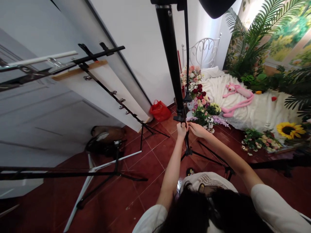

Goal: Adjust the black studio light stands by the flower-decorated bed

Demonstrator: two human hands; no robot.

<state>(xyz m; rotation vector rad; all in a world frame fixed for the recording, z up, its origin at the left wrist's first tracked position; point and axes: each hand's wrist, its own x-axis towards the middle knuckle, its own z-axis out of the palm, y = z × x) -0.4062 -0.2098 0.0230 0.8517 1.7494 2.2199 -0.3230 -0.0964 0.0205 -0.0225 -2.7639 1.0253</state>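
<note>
A tall black light stand rises in front of me, its tripod legs spread on the red tiles. My left hand is wrapped round the stand's pole just below a black collar. Close beside it on the right, my right hand has its fingers pinched together near the pole; what lies between them is too small to make out. A thin black cable hangs along the stand's right side, just above my hands.
Flowers lie right of the stand, beside a white-draped bed with a pink plush toy. A red bag sits by the wall. Left are a backdrop stand with clips, white boards and more tripod legs.
</note>
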